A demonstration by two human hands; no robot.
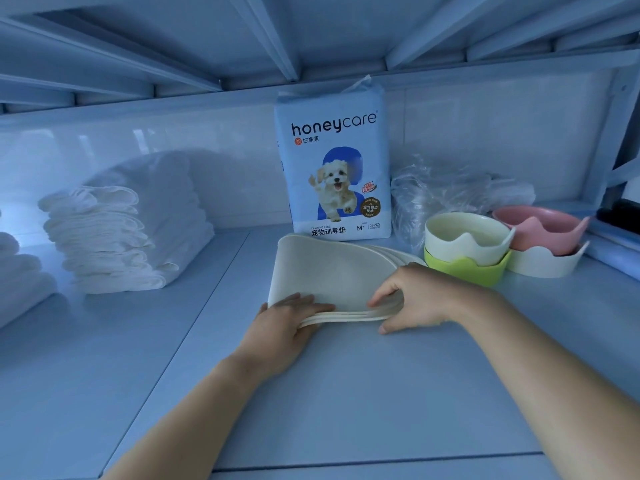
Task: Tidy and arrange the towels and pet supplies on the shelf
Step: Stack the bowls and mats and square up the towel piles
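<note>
A stack of flat white mats (332, 271) lies in the middle of the shelf (346, 393), just in front of an upright pack of pet training pads (334, 161); both hands are at the stack's near edge. The left hand (294, 320) rests on the left corner, its fingers (308, 304) straight and pressed together on top of the mats; its thumb is hidden. The right hand (415, 299) pinches the right part of the edge, fingers curled over the top and thumb below, near the shelf. To the left, well apart, stands a pile of folded white towels (121, 230); more towels (20, 278) show at the far left edge. To the right, a cream bowl (467, 237) sits in a green bowl (467, 273); beside them a pink bowl (540, 230) sits in a white bowl (547, 265); crumpled clear plastic (450, 192) lies behind them.
</note>
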